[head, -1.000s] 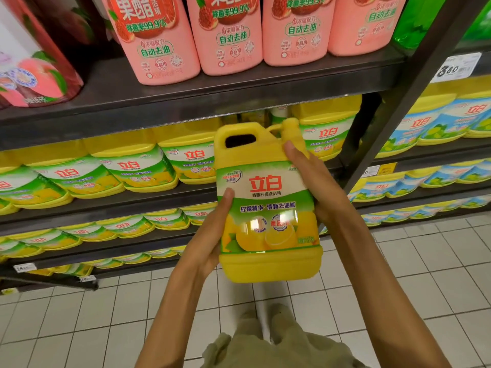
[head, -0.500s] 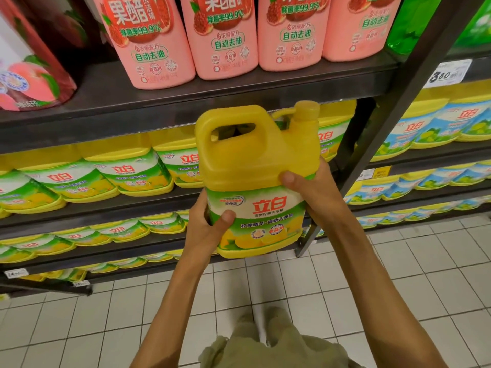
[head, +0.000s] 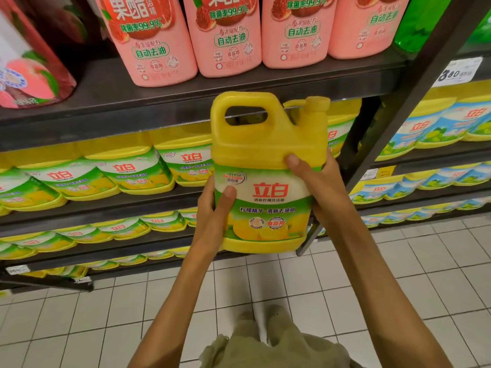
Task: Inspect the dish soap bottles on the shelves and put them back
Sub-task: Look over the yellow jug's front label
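Shelves (head: 186,102) behind; yellow bottle (head: 265,166) upright btwn L hand (head: 212,216) & R hand (head: 318,187), both grips clasping sides.

Held jug (head: 268,144) yellow; label green and white, red lettering, lemon print. Upper-shelf bottles (head: 228,35) pink with green text. Shelf (head: 186,102) dark grey; floor (head: 398,274) white tile.

Dark metal shelving (head: 239,83), slanted upright post (head: 414,83), white tiled floor (head: 398,274).
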Demonstrator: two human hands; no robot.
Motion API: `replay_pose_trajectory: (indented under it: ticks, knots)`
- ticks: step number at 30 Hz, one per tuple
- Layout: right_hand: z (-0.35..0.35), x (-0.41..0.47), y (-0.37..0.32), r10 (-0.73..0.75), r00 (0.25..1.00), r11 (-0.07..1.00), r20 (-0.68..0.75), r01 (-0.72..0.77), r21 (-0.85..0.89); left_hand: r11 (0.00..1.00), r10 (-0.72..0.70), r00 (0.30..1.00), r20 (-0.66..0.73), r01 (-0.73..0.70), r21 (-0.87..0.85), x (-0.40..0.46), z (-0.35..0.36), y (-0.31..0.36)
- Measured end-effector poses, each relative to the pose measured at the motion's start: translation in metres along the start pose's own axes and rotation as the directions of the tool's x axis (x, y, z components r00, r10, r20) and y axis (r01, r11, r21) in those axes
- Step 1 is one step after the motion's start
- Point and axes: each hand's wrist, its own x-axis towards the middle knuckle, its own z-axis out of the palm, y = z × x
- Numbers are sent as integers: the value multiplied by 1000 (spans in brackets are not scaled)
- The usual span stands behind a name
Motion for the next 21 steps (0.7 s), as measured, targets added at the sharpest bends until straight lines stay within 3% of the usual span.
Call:
replay_pose_trajectory:
  ticks: [4,9,14,21]
  knots:
    - [-11,0,10,126,992,990,6,-126,61,971,-173,983,-55,161,-177,-2,12,0]
    - [-17,-8,28,293,945,951,147,-304,54,813,-402,908,115,412,-411,-5,13,-5]
    - [-13,-4,31,405,908,912,105,-409,21,751,-510,845,163,529,-395,-11,13,-14]
    - [-11,-5,49,548,831,824,93,-556,107,727,-675,737,22,670,-148,-2,4,-18]
